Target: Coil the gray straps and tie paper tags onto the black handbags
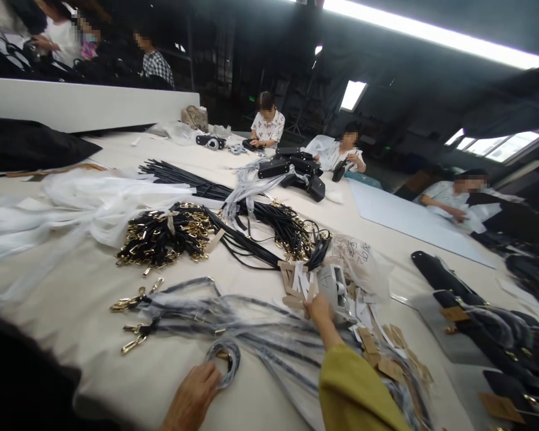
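Note:
My left hand (pixel 193 395) rests low on the cream table (pixel 72 305), fingers curled on a coiled strap in clear wrap (pixel 224 354). My right hand (pixel 320 311), in a mustard sleeve, reaches forward to a heap of small brown and white paper tags (pixel 296 281); its fingers close among them, what they pinch is hidden. Between my hands lie several plastic-wrapped dark straps with gold clasps (pixel 197 320).
A bundle of black straps with gold hooks (pixel 164 234) and long black straps (pixel 251 221) lie ahead. White plastic wrap (pixel 94 200) spreads left. Black bags (pixel 296 167) sit mid-table, more bagged ones (pixel 485 323) right. Several people work along the far and right sides.

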`<action>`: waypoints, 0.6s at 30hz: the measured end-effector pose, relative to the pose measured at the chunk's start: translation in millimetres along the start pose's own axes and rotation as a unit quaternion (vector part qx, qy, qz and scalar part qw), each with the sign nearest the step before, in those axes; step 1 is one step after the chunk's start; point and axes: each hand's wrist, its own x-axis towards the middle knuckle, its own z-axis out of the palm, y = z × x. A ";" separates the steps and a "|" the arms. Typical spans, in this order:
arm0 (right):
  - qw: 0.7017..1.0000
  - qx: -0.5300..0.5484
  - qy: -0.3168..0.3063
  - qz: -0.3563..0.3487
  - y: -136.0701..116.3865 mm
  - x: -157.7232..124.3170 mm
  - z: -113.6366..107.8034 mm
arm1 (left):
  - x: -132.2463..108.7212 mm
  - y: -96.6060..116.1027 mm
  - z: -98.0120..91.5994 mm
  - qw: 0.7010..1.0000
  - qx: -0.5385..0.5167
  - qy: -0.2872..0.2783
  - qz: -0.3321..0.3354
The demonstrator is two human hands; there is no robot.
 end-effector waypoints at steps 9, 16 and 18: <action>0.998 -0.014 -0.053 0.025 7.8 -9.3 -1.7 | 7.3 -7.5 -5.1 0.999 0.001 -0.006 0.040; 0.998 0.000 -0.061 -0.014 11.5 -13.0 -22.2 | 39.0 3.5 -27.4 0.941 -0.234 -0.093 -0.225; 0.999 -0.002 -0.044 -0.016 11.9 -16.0 -32.5 | 50.7 8.4 -36.4 0.875 -0.327 -0.132 -0.333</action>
